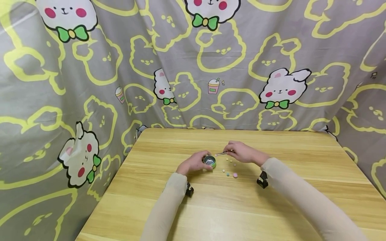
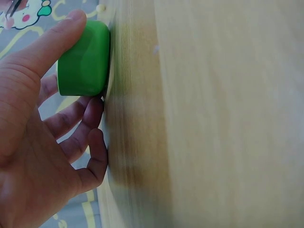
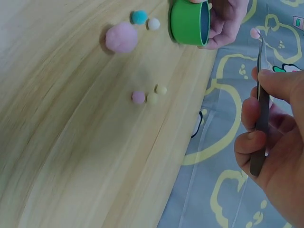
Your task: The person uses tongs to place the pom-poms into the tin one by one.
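- Cup [image 1: 209,161]: small, green, shiny inside, upright on the table [image 1: 271,207], near the middle; chosen as landmark.
- Left hand [image 1: 194,163]: fingers and thumb curled round the cup's wall, holding it steady on the wood.
- Right hand [image 1: 242,152]: just right of the cup, pinching tweezers [image 3: 260,109] between thumb and fingers.
- Small pink ball [image 3: 255,33]: caught in the tweezer tips, just beside the cup's rim.
- Advice: keep the pinch even, bring the tips over the cup's mouth before easing; keep the cup still.
- Loose balls [image 1: 231,168]: scattered right of the cup and toward the person; a low wrist could sweep them.
- Room: table edges lie well away from the cup on all sides; patterned curtain [image 1: 193,67] hangs beyond the far edge.
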A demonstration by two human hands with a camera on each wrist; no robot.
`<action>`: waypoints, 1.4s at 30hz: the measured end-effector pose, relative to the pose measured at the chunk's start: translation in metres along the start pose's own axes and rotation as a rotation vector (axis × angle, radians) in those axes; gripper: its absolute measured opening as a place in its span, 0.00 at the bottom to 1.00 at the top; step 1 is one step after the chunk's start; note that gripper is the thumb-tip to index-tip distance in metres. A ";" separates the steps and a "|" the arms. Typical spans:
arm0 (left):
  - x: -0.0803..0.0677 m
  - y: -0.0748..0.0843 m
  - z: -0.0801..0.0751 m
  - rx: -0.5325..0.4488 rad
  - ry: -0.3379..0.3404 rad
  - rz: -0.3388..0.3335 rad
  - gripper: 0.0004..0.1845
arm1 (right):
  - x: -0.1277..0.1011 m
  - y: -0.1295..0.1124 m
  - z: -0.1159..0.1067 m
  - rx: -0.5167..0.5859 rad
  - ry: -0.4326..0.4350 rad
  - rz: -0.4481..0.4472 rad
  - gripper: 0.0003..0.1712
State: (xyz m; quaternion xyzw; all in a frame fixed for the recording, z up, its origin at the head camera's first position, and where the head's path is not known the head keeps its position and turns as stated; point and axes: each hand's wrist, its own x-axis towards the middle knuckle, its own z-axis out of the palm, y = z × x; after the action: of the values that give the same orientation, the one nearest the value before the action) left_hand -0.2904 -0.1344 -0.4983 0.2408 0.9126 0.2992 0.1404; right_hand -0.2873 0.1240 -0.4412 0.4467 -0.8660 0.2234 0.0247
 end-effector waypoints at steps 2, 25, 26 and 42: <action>0.000 -0.001 0.000 -0.005 0.000 -0.001 0.28 | 0.003 0.000 0.002 0.002 0.002 -0.009 0.07; 0.000 0.001 -0.001 -0.002 -0.006 -0.010 0.31 | 0.020 0.009 0.023 0.032 -0.042 0.009 0.07; 0.000 0.001 -0.001 -0.001 -0.007 -0.010 0.31 | 0.020 0.009 0.024 0.033 -0.045 0.012 0.07; -0.002 0.004 -0.003 -0.026 -0.007 0.005 0.27 | 0.028 0.006 0.032 0.016 -0.096 0.049 0.07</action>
State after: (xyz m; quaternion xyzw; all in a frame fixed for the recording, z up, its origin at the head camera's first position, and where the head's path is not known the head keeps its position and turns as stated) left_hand -0.2883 -0.1341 -0.4929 0.2423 0.9076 0.3103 0.1461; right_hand -0.3040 0.0923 -0.4651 0.4358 -0.8750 0.2091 -0.0256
